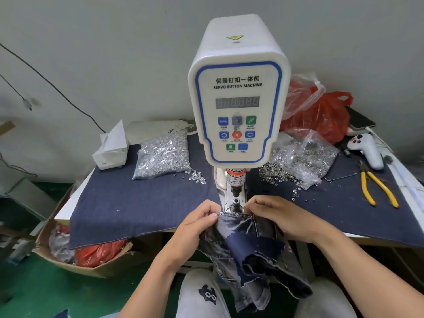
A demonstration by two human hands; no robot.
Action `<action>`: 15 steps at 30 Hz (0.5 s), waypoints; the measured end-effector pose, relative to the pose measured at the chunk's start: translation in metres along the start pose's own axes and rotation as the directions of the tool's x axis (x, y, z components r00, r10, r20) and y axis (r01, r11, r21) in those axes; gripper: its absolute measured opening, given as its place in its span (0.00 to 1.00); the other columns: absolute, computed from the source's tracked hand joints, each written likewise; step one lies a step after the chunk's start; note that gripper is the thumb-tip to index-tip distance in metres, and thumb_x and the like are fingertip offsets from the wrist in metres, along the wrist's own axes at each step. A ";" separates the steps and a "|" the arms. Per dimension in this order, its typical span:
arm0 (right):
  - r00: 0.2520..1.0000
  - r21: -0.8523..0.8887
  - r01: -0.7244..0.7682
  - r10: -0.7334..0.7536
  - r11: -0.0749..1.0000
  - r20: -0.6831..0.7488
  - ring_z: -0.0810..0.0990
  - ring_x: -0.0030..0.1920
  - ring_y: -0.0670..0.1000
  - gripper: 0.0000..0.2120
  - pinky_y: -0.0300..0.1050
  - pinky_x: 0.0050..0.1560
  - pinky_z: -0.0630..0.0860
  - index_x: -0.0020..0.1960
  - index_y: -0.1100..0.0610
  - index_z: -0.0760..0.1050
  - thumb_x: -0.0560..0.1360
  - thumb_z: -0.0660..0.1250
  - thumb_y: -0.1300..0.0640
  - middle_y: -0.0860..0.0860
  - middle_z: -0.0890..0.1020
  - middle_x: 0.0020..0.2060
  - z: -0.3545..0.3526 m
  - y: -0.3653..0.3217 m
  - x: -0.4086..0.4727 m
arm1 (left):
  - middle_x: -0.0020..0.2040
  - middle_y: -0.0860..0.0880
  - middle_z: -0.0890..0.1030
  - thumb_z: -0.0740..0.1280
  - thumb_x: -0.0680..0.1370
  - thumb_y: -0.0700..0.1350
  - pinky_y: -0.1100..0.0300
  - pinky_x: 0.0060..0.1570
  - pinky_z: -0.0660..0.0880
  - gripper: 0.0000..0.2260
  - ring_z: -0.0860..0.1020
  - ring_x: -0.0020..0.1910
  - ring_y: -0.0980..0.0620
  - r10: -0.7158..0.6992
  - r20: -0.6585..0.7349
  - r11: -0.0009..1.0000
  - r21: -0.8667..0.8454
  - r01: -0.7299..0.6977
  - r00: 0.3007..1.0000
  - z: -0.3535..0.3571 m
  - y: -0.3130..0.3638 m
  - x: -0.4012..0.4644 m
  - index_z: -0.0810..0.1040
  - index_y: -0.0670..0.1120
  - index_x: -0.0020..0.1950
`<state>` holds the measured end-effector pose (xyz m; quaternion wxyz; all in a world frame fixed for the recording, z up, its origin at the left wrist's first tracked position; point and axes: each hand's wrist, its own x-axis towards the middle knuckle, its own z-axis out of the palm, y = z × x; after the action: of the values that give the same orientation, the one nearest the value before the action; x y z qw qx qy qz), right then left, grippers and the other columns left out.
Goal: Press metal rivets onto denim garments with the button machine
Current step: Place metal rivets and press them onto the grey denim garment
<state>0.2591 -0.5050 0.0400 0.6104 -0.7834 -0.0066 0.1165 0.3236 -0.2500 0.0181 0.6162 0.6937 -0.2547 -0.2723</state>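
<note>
Both hands were curled on the denim garment (250,246), left hand (197,222) and right hand (274,211) pinching its riveted top edge taut just near of the button machine (238,92) die, fingertips half hidden, cloth trailing lapward, far end cut off.

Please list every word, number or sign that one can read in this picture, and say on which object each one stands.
"伺服钉扣一体机": button machine, front panel.
"SERVO BUTTON MACHINE": same panel, the line below.
"MENU": blue button on the panel.
"CARE OF" and "FINGER": warning label above the punch, partly cut off.
Digital display: unlit, no number shown.
Yellow triangle sign on the machine top: symbol unreadable.
Captions under the other buttons: too small.
</note>
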 end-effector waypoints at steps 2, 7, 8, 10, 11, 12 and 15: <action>0.996 -0.098 0.013 -0.004 0.995 0.091 0.76 0.44 0.39 0.17 0.33 0.49 0.69 0.50 0.53 0.80 0.82 0.60 0.41 0.41 0.80 0.41 0.002 -0.009 -0.003 | 0.44 0.47 0.73 0.63 0.76 0.50 0.51 0.45 0.65 0.08 0.71 0.44 0.49 -0.006 0.028 0.998 -0.063 0.008 1.000 0.001 0.008 -0.004 0.74 0.47 0.51; 0.972 -0.289 0.165 -0.105 0.943 0.210 0.76 0.42 0.41 0.10 0.37 0.47 0.70 0.43 0.46 0.77 0.80 0.64 0.43 0.44 0.81 0.41 0.007 -0.019 -0.005 | 0.50 0.53 0.74 0.63 0.61 0.48 0.50 0.48 0.64 0.21 0.71 0.49 0.51 -0.010 0.049 0.999 -0.030 0.011 0.999 -0.009 0.022 -0.006 0.73 0.53 0.54; 0.976 -0.238 0.165 -0.125 0.957 0.176 0.76 0.44 0.41 0.10 0.36 0.48 0.71 0.45 0.49 0.79 0.80 0.65 0.45 0.48 0.83 0.44 0.005 -0.019 -0.006 | 0.51 0.53 0.74 0.63 0.61 0.46 0.49 0.49 0.64 0.22 0.70 0.51 0.50 -0.018 0.040 1.000 0.022 0.017 0.999 -0.014 0.022 -0.007 0.73 0.54 0.55; 0.984 -0.051 0.165 -0.160 0.985 0.078 0.76 0.46 0.44 0.10 0.36 0.49 0.71 0.47 0.54 0.80 0.79 0.66 0.48 0.52 0.82 0.45 -0.001 -0.015 -0.010 | 0.53 0.54 0.76 0.65 0.66 0.41 0.49 0.49 0.67 0.21 0.72 0.51 0.50 -0.041 -0.001 0.992 0.117 0.041 0.999 -0.023 0.017 -0.011 0.73 0.55 0.58; 0.985 0.037 0.171 -0.172 0.985 0.031 0.76 0.47 0.45 0.09 0.38 0.48 0.71 0.45 0.54 0.79 0.79 0.67 0.50 0.56 0.81 0.45 -0.003 -0.012 -0.011 | 0.53 0.56 0.77 0.67 0.70 0.42 0.50 0.49 0.71 0.19 0.75 0.50 0.52 -0.050 -0.022 0.982 0.181 0.054 0.998 -0.028 0.013 -0.014 0.73 0.56 0.59; 0.984 0.108 0.175 -0.176 0.979 -0.007 0.76 0.48 0.47 0.08 0.39 0.49 0.71 0.44 0.54 0.79 0.79 0.68 0.52 0.62 0.81 0.46 -0.004 -0.010 -0.013 | 0.53 0.58 0.79 0.69 0.73 0.47 0.51 0.50 0.75 0.16 0.77 0.49 0.54 -0.064 -0.028 0.956 0.285 0.069 0.998 -0.031 0.009 -0.016 0.74 0.58 0.60; 0.988 0.267 0.152 -0.144 0.952 -0.047 0.77 0.49 0.49 0.08 0.35 0.48 0.74 0.41 0.52 0.79 0.79 0.70 0.55 0.63 0.81 0.49 -0.007 -0.002 -0.015 | 0.56 0.61 0.84 0.69 0.81 0.60 0.56 0.56 0.79 0.09 0.82 0.54 0.61 -0.144 0.112 0.840 0.539 0.062 0.983 -0.034 -0.001 -0.021 0.78 0.62 0.59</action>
<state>0.2458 -0.5133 0.0457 0.7186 -0.6917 -0.0409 0.0596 0.3320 -0.2117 0.0213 0.3630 0.8281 -0.3275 -0.2741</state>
